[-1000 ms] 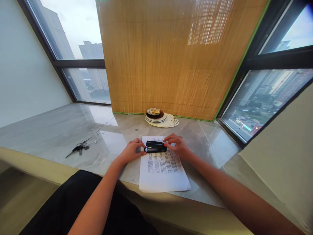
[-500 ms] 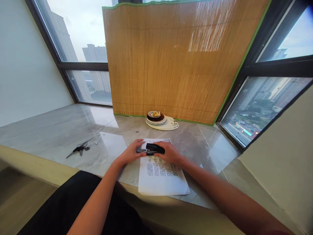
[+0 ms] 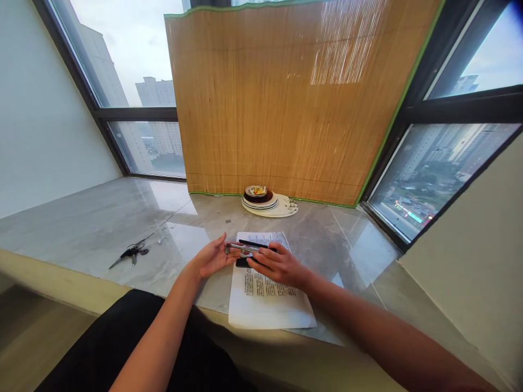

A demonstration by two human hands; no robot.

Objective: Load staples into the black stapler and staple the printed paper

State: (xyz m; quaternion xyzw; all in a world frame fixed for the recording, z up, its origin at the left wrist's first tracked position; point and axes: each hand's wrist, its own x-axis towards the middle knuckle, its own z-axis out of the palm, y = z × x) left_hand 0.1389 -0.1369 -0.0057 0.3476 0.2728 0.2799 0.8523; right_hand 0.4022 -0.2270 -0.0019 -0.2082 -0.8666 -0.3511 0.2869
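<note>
A black and silver stapler point(image 3: 250, 247) is held over the printed sheets, its black parts spread apart and a metal rail showing between them. My right hand point(image 3: 281, 265) is closed around the stapler's right part, with its fingers across the front. At the stapler's left end, my left hand point(image 3: 213, 258) has its palm turned up and its thumb raised. The fingers of that hand reach out by the metal tip; whether they bear any weight I cannot tell. Beneath lie the printed paper sheets point(image 3: 272, 310), partly covered by the stapler and my right hand.
Keys point(image 3: 133, 251) with a black fob lie to the left on the grey stone sill point(image 3: 73, 228). Behind the paper stands a stack of plates point(image 3: 261, 204) on an oval plate point(image 3: 288, 207). A bamboo blind point(image 3: 278, 120) hangs before the window at the back.
The stapler has turned and its parts have spread, so the metal rail shows more. My left hand has loosened and rolled palm up. My right fingers have come round to the front.
</note>
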